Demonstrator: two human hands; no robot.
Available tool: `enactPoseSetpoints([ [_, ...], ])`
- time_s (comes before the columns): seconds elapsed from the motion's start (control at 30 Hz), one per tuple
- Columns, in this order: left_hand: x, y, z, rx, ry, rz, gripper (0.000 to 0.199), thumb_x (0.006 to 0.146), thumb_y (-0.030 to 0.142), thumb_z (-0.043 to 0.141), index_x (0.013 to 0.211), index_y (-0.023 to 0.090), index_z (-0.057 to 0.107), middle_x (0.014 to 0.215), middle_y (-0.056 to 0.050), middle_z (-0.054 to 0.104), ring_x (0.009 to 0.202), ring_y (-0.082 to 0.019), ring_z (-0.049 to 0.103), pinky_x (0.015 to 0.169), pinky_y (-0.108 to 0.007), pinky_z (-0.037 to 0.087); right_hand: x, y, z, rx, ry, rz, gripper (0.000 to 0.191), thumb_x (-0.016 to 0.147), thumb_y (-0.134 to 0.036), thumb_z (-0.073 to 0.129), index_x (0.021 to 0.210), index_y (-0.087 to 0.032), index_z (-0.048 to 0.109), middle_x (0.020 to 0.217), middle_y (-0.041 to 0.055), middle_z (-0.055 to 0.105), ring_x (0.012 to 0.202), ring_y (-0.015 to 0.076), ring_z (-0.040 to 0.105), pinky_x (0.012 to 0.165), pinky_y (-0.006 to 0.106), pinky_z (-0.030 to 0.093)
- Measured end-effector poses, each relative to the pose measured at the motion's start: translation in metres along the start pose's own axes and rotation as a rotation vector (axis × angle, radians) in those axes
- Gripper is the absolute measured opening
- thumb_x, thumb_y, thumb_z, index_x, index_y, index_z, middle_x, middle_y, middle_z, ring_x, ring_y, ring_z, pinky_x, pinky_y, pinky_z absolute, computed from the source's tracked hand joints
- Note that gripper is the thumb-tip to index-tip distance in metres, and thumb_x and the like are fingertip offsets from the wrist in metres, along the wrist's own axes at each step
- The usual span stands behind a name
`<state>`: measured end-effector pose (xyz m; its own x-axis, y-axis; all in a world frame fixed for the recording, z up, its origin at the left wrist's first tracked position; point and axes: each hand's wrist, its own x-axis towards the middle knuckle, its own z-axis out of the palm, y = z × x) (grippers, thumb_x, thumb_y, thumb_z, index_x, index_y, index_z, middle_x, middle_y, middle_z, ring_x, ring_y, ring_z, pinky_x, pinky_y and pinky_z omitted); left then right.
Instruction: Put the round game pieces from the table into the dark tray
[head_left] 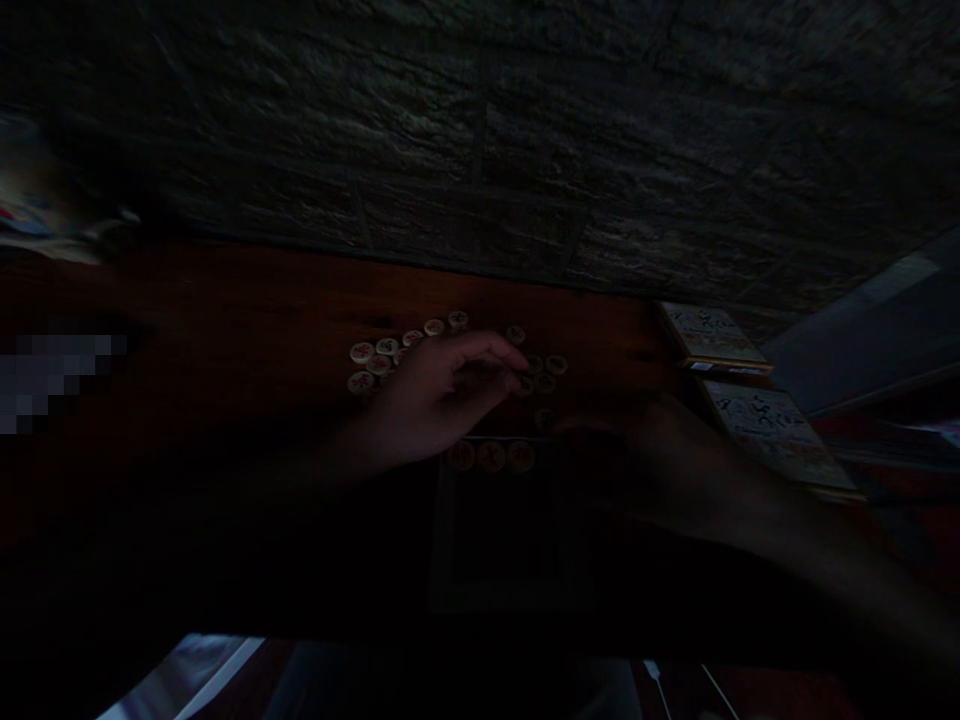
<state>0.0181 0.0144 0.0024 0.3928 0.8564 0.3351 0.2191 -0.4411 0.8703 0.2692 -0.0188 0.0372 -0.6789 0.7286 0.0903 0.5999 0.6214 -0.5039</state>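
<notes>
My left hand (431, 395) reaches over the table with its fingers curved and the thumb and forefinger a little apart. Their tips are beside a round Chinese chess piece (523, 385); I cannot tell whether they touch it. To the left and behind this hand lie several light chess pieces (361, 352) with red or dark characters, partly covered by it. My right hand (652, 440) is in deep shadow, stretched toward another chess piece (544, 419); its fingers are too dark to make out. Three chess pieces (491, 457) form a row along the top of a dark framed tray or box (444, 530).
Two printed boxes (712, 333) lie at the right end of the wooden table (247, 300). A rough stone wall (420, 130) rises along the back edge. A blurred jar or bag (45, 200) stands at the far left. White cables (656, 685) hang below the front edge.
</notes>
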Motion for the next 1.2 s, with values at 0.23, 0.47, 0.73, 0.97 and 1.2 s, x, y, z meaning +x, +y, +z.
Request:
enactPoseSetpoints([
  [0.23, 0.0, 0.0, 0.001, 0.018, -0.013, 0.011, 0.013, 0.096, 0.016, 0.068, 0.107, 0.017, 0.076, 0.107, -0.005, 0.082, 0.099, -0.018, 0.078, 0.085, -0.027, 0.061, 0.0, -0.002, -0.001, 0.028, 0.036, 0.005, 0.03, 0.08, -0.001, 0.072, 0.099, -0.024, 0.078, 0.091, -0.005, 0.081, 0.073, 0.0093, 0.075, 0.063, 0.017, 0.05],
  [0.47, 0.004, 0.004, -0.006, 0.02, 0.091, -0.033, 0.012, 0.096, 0.021, 0.069, 0.106, 0.018, 0.076, 0.101, -0.005, 0.084, 0.088, -0.018, 0.08, 0.079, -0.028, 0.062, 0.004, 0.012, 0.001, 0.112, 0.139, 0.07, 0.015, 0.085, -0.015, 0.073, 0.097, -0.022, 0.079, 0.09, -0.0009, 0.081, 0.073, 0.0126, 0.074, 0.062, 0.021, 0.051],
  [0.73, 0.022, -0.006, -0.034, 0.15, 0.329, -0.035, 0.011, 0.093, 0.02, 0.067, 0.099, 0.019, 0.077, 0.092, -0.004, 0.083, 0.087, -0.019, 0.078, 0.08, -0.03, 0.06, 0.007, 0.018, 0.004, 0.235, 0.115, 0.118, 0.01, 0.086, -0.023, 0.077, 0.094, -0.02, 0.079, 0.09, 0.0019, 0.082, 0.079, 0.0166, 0.076, 0.068, 0.025, 0.054],
  [0.97, 0.004, 0.005, -0.012, 0.235, -0.001, 0.019, 0.017, 0.097, 0.026, 0.064, 0.107, 0.019, 0.076, 0.092, -0.004, 0.083, 0.081, -0.018, 0.078, 0.072, -0.028, 0.058, 0.001, 0.0, 0.01, 0.045, 0.022, 0.035, 0.018, 0.087, -0.007, 0.074, 0.098, -0.02, 0.08, 0.09, 0.0, 0.083, 0.077, 0.015, 0.077, 0.066, 0.024, 0.051],
  [1.2, -0.009, 0.012, -0.001, 0.247, -0.287, 0.07, 0.027, 0.097, 0.026, 0.061, 0.122, 0.019, 0.07, 0.102, -0.004, 0.084, 0.09, -0.02, 0.08, 0.077, -0.03, 0.06, -0.001, -0.005, 0.013, -0.065, 0.023, 0.001, 0.027, 0.087, -0.006, 0.072, 0.108, -0.021, 0.081, 0.108, 0.004, 0.085, 0.092, 0.0219, 0.082, 0.076, 0.028, 0.058],
])
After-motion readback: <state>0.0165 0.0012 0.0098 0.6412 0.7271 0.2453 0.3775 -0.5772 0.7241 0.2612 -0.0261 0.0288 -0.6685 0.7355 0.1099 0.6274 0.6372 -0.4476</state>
